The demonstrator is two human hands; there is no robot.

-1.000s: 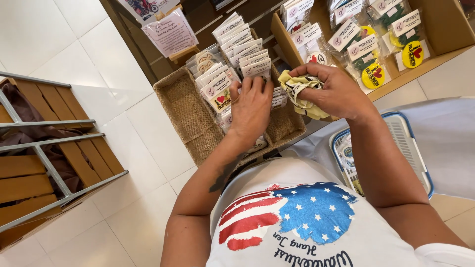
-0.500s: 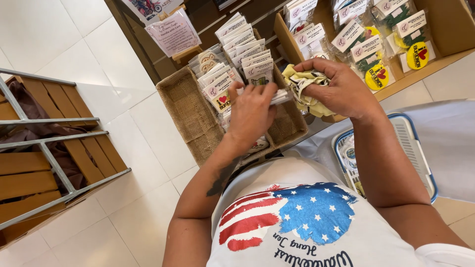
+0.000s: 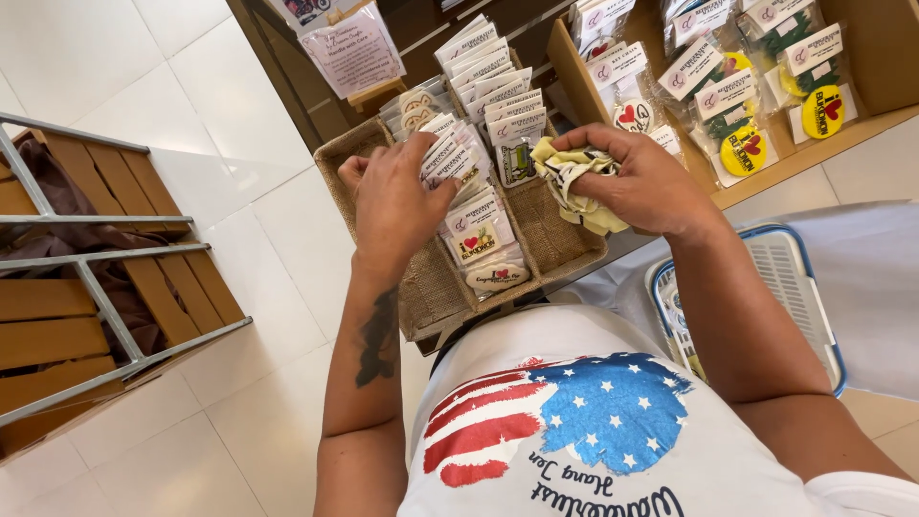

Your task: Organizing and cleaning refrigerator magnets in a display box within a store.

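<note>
Small clear-bagged souvenir packets with white header cards stand in upright rows inside a shallow rectangular burlap-lined woven tray, at the front edge of a wooden display shelf.

Left hand: palm down over the tray's left-hand row, fingers curled onto the tops of the packets near the tray's left edge. It touches them; whether any single packet is pinched I cannot tell, as the fingertips are hidden behind the header cards.

Right hand: closed around a crumpled pale-yellow cloth with dark markings, held over the tray's right half, just above the bare burlap floor there.

Judgement: the step in hand looks like tidying or wiping the tray, the left hand holding the row back while the cloth works the open right half.

Next move, as a judgement: the cloth needs to reach the burlap without knocking the middle row, so the left hand must keep the packets steady and upright.

Nearby: a blue-rimmed white plastic basket low at the right, and more bagged souvenirs on the shelf's rear right.
</note>
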